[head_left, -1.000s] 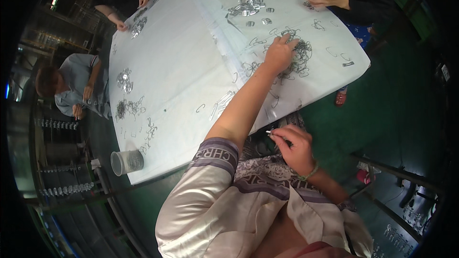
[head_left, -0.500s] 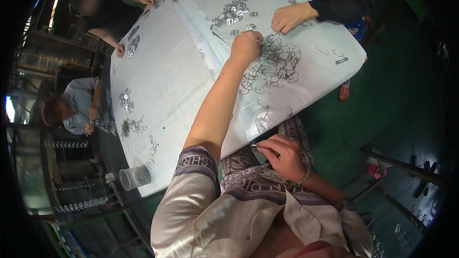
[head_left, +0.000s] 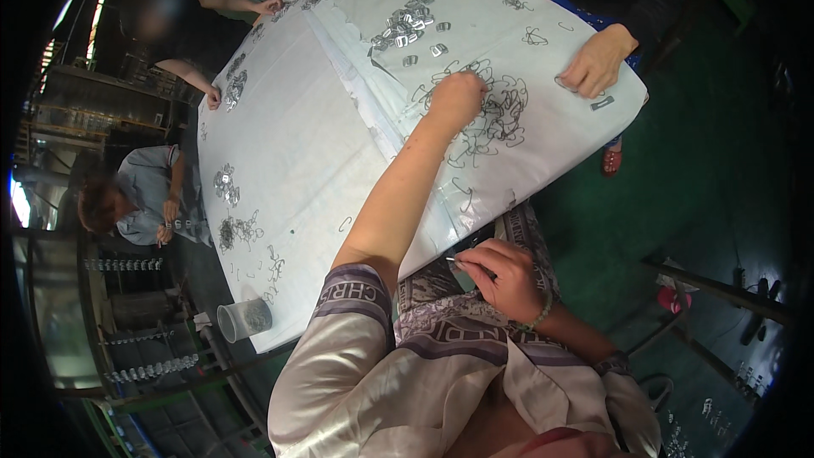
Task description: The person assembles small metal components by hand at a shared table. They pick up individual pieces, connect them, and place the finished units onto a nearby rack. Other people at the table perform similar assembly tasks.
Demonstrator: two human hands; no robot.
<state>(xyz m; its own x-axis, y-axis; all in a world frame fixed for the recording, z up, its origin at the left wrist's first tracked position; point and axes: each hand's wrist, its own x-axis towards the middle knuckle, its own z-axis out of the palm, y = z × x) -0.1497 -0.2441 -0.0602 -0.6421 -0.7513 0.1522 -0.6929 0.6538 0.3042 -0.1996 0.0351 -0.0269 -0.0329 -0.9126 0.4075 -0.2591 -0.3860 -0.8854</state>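
Observation:
My left hand (head_left: 458,103) reaches across the white-covered table (head_left: 280,127) into a loose pile of thin bent wire hooks (head_left: 507,110). Its fingers are bent together at the pile; what they pinch, if anything, is hidden. Close to my body, just off the table's near edge, my right hand (head_left: 509,278) is closed in a pinch on a small metal piece (head_left: 453,259), of which only a shiny end shows. Beyond the hooks lies a heap of flat silvery buckle-like pieces (head_left: 407,24), with a few loose ones beside it.
At the right, a co-worker's hand (head_left: 597,64) rests near a flat metal piece (head_left: 602,103). Other people work along the far and left sides. A clear plastic cup (head_left: 246,319) stands at the near left corner, close to smaller heaps of hooks (head_left: 237,229) and buckles (head_left: 226,185).
My left hand has moved slightly right and nearer, deeper over the hooks. The co-worker's hand has shifted right toward the table edge. My right hand keeps its pinch in nearly the same place.

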